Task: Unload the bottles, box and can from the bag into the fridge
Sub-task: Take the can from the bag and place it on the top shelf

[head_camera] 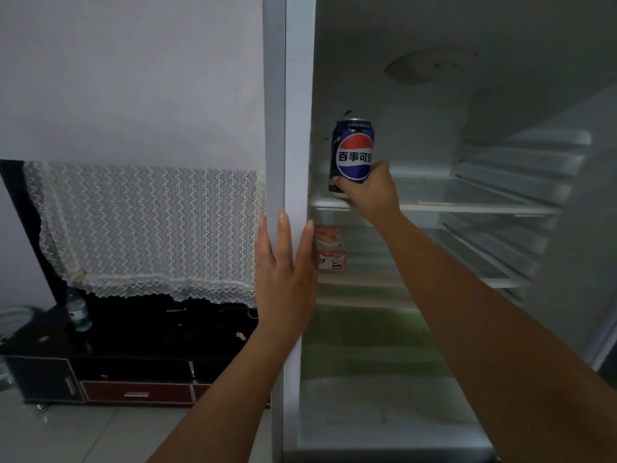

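Note:
The fridge [295,95] stands open in front of me. My right hand [370,192] grips a blue cola can [354,152] by its lower half, upright, at the left end of the top glass shelf [467,203]. One shelf lower, at the left, lies an orange and white box [330,248]. My left hand [283,269] lies flat against the fridge's left side wall, fingers spread around its front edge. A green-labelled bottle [78,312] stands on the dark cabinet far left. The bag is out of view.
A low dark TV cabinet [133,362] with a red drawer stands left of the fridge, with a lace cloth [150,228] draped over a screen above it. Door racks [521,168] line the fridge's right side. A greenish drawer cover [367,329] sits below the shelves.

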Demonstrator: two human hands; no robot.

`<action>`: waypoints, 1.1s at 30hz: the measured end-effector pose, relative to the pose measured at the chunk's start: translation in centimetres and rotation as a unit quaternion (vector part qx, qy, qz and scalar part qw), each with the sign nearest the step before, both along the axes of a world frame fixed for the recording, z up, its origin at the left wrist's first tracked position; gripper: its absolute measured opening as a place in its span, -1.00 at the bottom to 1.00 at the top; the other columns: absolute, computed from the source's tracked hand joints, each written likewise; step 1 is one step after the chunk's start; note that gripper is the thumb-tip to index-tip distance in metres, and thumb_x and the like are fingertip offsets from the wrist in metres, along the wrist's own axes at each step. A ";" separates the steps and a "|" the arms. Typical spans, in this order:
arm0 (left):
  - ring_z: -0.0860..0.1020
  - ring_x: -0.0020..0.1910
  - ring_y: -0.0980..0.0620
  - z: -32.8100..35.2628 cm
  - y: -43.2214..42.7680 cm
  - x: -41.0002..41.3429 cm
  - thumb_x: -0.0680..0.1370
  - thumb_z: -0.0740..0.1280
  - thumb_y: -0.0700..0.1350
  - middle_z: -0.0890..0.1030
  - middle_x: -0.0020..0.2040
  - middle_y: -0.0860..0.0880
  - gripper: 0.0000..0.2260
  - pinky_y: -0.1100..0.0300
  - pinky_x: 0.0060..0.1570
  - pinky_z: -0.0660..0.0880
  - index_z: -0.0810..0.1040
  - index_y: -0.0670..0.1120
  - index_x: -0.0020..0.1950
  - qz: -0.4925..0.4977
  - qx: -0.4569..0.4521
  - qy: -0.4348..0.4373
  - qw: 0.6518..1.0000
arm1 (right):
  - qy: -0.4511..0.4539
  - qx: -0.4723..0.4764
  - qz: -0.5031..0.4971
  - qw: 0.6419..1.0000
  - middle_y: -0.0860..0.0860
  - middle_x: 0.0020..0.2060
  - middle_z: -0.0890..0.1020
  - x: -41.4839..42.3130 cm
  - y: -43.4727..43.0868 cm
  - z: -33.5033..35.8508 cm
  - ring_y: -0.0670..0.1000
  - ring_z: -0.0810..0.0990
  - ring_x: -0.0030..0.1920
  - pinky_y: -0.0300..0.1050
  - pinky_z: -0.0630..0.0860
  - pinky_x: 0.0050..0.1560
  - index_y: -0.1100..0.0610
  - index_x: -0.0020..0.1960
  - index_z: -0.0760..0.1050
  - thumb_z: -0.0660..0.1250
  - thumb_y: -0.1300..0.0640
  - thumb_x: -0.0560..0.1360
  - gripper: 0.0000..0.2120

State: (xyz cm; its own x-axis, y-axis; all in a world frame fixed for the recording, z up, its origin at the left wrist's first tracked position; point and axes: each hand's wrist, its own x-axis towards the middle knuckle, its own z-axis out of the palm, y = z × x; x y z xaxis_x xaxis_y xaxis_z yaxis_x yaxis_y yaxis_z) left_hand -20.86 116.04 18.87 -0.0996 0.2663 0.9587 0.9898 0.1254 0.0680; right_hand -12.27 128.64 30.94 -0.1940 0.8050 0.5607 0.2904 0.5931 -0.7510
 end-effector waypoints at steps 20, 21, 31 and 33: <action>0.10 0.39 -0.35 -0.2 -0.1 -0.1 0.58 0.01 -0.15 0.12 0.40 -0.20 -0.60 -0.16 0.30 0.17 0.11 -0.06 0.43 -0.005 0.013 0.001 1.000 | -0.136 -0.003 -0.075 0.988 0.21 0.17 0.50 -2.9 0.9 0.8 0.24 0.43 0.19 0.11 0.48 0.11 0.26 0.27 0.20 0.43 -0.09 0.33 -0.28; 0.10 0.39 -0.35 -0.2 0.0 -0.1 0.56 0.05 -0.17 0.12 0.40 -0.20 -0.56 -0.15 0.29 0.19 0.08 -0.05 0.43 -0.004 0.016 0.003 1.000 | -0.135 -0.008 -0.075 0.988 0.21 0.18 0.49 -3.1 1.1 0.8 0.23 0.44 0.19 0.12 0.47 0.12 0.26 0.27 0.20 0.44 -0.09 0.32 -0.28; 0.10 0.39 -0.35 -0.2 0.1 -0.1 0.57 0.03 -0.16 0.12 0.39 -0.20 -0.61 -0.18 0.29 0.23 0.13 -0.06 0.41 -0.008 0.011 0.007 1.000 | -0.164 -0.021 -0.092 0.982 0.21 0.26 0.41 -3.7 1.8 1.4 0.23 0.34 0.28 0.11 0.37 0.23 0.25 0.33 0.18 0.43 -0.10 0.33 -0.24; 0.11 0.38 -0.36 -0.2 0.0 -0.1 0.58 0.01 -0.15 0.13 0.38 -0.20 -0.63 -0.19 0.28 0.24 0.15 -0.08 0.39 -0.009 0.010 0.008 1.000 | -0.157 -0.026 -0.089 0.983 0.21 0.26 0.40 -3.7 1.7 1.3 0.22 0.34 0.28 0.11 0.36 0.23 0.26 0.33 0.17 0.43 -0.11 0.33 -0.22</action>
State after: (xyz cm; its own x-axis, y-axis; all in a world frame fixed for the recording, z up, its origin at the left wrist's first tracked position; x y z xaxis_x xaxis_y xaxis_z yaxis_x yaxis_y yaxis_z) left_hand -20.98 116.07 18.64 -0.0804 0.2482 0.9654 0.9928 0.1061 0.0554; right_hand -15.95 130.38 32.24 -0.2044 0.8678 0.4530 0.6078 0.4752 -0.6362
